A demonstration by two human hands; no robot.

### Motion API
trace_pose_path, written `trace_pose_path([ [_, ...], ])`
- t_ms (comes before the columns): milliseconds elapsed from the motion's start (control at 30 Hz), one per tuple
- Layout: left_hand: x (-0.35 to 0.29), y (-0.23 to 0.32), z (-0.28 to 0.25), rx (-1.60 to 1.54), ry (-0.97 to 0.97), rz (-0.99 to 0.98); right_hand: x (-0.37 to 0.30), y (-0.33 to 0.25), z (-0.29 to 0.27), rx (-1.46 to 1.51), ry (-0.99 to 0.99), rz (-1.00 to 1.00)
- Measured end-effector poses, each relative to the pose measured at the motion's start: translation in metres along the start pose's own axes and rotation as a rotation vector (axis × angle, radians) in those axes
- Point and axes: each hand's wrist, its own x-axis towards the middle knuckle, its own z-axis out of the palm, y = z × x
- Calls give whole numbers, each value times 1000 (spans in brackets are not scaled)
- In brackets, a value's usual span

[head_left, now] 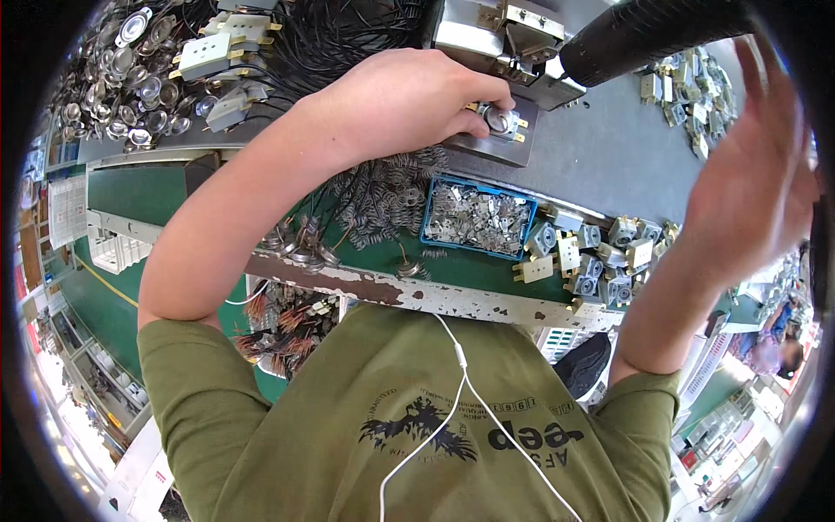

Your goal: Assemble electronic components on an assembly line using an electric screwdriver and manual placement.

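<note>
My left hand (pixel 409 103) reaches across the bench, thumb and forefinger closed on a small grey-white terminal block (pixel 503 123). A round metal piece sits in the block's middle, and brass tabs stick out at its sides. The block rests on the flat metal base (pixel 504 151) of a bench press (pixel 531 39), just in front of the press head. On the far right my right hand (pixel 750 170) is raised, smeared by motion, its fingers stretched upward beside the end of a thick black tube (pixel 652 39). Nothing shows in that hand.
A blue tray (pixel 478 219) of small metal clips stands near the front edge, beside loose springs (pixel 383 204). Similar blocks (pixel 613 261) pile to its right, others (pixel 691 96) farther back. Metal cups (pixel 130 78), wired blocks (pixel 230 52) and black wires (pixel 348 35) crowd the left.
</note>
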Motion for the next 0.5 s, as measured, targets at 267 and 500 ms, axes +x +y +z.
trace_pose_path([
  [267,0,-7,6,44,23,28,14,26,21,112,66,-92],
  [500,0,-12,6,-1,14,61,34,31,45,826,228,44],
])
